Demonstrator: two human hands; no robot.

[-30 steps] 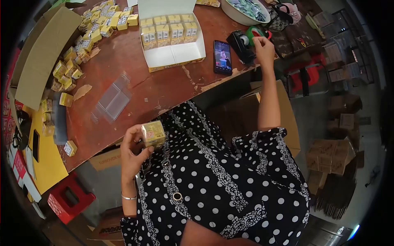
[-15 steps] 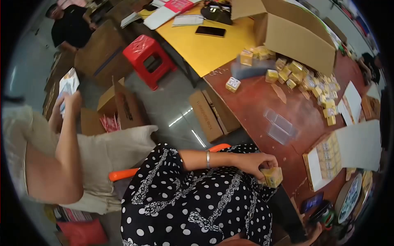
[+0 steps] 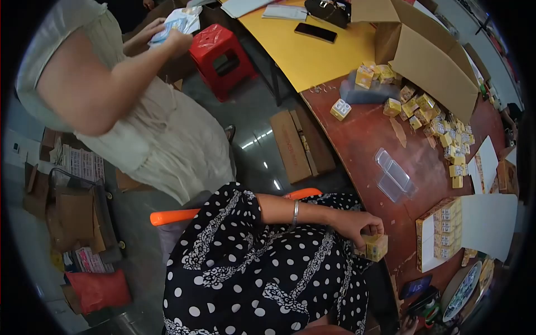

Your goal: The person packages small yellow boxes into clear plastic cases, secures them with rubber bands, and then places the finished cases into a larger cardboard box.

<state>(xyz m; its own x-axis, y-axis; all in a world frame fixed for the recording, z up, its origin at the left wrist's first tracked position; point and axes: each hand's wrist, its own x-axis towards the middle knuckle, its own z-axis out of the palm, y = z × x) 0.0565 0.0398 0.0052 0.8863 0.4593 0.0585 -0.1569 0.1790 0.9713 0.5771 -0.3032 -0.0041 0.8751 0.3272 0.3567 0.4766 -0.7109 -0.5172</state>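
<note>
My left hand (image 3: 356, 225), with a silver bangle at the wrist, is closed on a small yellow box (image 3: 377, 248). It holds the box over my lap, beside the edge of the red-brown table (image 3: 365, 162). My right hand (image 3: 410, 324) shows only in part at the bottom edge, near a dark object and a green-and-red handled tool (image 3: 430, 314); its fingers are mostly hidden. On the table lie a clear plastic tray (image 3: 394, 177) and an open white carton (image 3: 427, 237) with rows of small yellow boxes. A loose pile of similar boxes (image 3: 427, 109) spreads farther back.
A big cardboard box (image 3: 424, 61) stands at the back, near a phone (image 3: 316, 32) on the yellow surface. A round dish (image 3: 462, 291) sits at lower right. At left, another person (image 3: 151, 128) stands holding a packet (image 3: 177, 25), beside a red stool (image 3: 220, 56).
The view has shifted, so the table sits farther right. The other person has moved closer to the stool with the packet. My left hand still holds the yellow box; less of my right hand shows.
</note>
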